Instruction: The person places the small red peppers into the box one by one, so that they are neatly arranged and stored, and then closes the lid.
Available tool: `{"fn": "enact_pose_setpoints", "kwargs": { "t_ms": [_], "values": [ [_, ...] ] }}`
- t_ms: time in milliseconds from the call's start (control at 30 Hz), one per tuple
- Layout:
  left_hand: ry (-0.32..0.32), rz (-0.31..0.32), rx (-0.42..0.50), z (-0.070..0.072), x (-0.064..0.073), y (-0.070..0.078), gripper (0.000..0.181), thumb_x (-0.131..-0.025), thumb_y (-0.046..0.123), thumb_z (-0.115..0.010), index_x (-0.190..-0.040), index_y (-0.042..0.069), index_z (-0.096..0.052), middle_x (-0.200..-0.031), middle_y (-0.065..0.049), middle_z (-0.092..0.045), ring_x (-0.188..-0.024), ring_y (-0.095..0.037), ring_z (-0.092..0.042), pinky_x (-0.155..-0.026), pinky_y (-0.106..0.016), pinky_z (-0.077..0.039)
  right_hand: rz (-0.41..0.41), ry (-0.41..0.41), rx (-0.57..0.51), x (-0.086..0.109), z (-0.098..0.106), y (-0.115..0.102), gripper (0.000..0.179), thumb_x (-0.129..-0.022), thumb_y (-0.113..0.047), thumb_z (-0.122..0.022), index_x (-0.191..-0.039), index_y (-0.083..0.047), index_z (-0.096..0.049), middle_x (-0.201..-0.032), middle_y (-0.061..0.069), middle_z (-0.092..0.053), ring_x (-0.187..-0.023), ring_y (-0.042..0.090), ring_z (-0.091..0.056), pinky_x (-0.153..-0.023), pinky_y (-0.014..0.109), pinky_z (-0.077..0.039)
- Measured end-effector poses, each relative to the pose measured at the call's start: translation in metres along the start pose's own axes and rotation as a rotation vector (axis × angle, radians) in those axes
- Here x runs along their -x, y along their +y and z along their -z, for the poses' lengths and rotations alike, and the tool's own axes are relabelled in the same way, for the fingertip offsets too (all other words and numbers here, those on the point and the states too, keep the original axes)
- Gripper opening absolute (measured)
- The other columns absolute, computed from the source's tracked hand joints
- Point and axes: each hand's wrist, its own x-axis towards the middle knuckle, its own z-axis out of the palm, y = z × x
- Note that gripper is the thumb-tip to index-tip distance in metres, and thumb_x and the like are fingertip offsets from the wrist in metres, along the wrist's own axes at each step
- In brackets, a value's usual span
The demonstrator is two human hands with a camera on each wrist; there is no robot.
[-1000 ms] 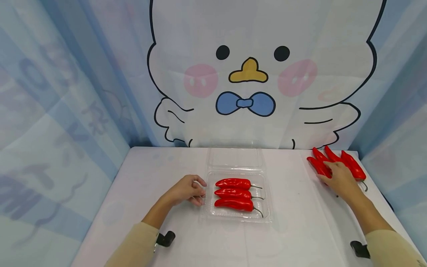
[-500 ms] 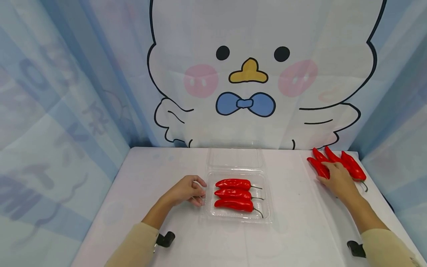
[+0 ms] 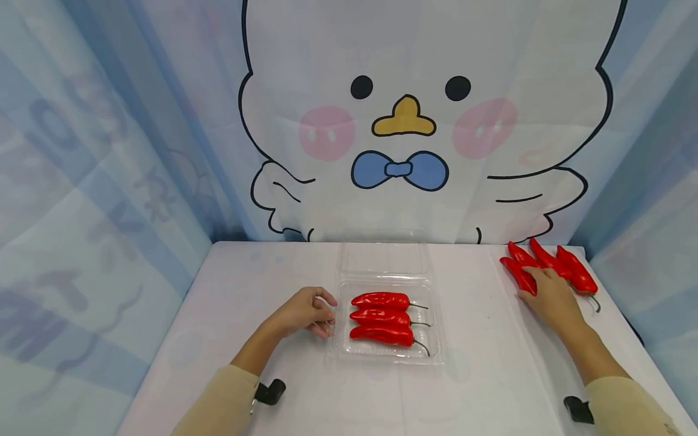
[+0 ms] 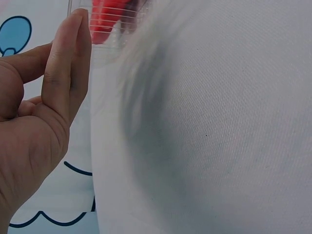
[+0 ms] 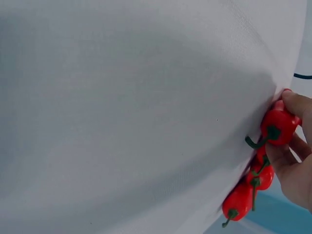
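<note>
A clear plastic clamshell box (image 3: pixel 382 356) lies with its lid (image 3: pixel 384 259) folded back. Three red chili peppers (image 3: pixel 380 317) lie side by side in its base, stems to the right. My left hand (image 3: pixel 304 312) is at the box's left edge; the left wrist view shows its long fingers fairly straight, tips right at the wall. At the far right corner, my right hand (image 3: pixel 553 298) grips the leftmost red chili pepper (image 3: pixel 518 275) of a small group. In the right wrist view, thumb and fingers close around this pepper (image 5: pixel 279 123), its green stem sticking out.
Three more red chili peppers (image 3: pixel 577 270) lie close beside the gripped one, partly behind the right hand, near the table's back right corner. A white cloth covers the table (image 3: pixel 469 387). Printed curtains (image 3: pixel 403 212) rise behind the table and along both sides.
My right hand has shifted slightly left, and its fingers have settled around the leftmost pepper, which has moved a little. The left hand and the box stay as they were.
</note>
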Motion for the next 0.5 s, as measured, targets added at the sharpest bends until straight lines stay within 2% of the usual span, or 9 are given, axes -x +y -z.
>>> {"fn": "enact_pose_setpoints", "kwargs": {
  "t_ms": [167, 500],
  "values": [
    [0.005, 0.005, -0.001, -0.0008, 0.0006, 0.0011, 0.028, -0.098, 0.004, -0.067, -0.124, -0.003, -0.058, -0.091, -0.014, -0.072, -0.065, -0.019, -0.073, -0.063, -0.033, -0.065, 0.019, 0.021, 0.021, 0.0021, 0.0002, -0.0017, 0.079, -0.079, -0.014, -0.087, -0.144, 0.006, -0.047, -0.137, 0.041, -0.046, -0.122, 0.062, -0.043, -0.089, 0.081, -0.046],
    [-0.001, 0.002, -0.003, -0.0005, 0.0007, -0.0002, 0.027, -0.098, 0.004, -0.067, -0.123, -0.002, -0.058, -0.091, -0.014, -0.073, -0.065, -0.02, -0.074, -0.064, -0.033, -0.065, -0.034, -0.01, 0.009, 0.0039, 0.0004, -0.0047, 0.084, -0.081, -0.016, -0.087, -0.15, 0.002, -0.043, -0.138, 0.04, -0.05, -0.124, 0.063, -0.045, -0.086, 0.079, -0.048]
  ]
}}
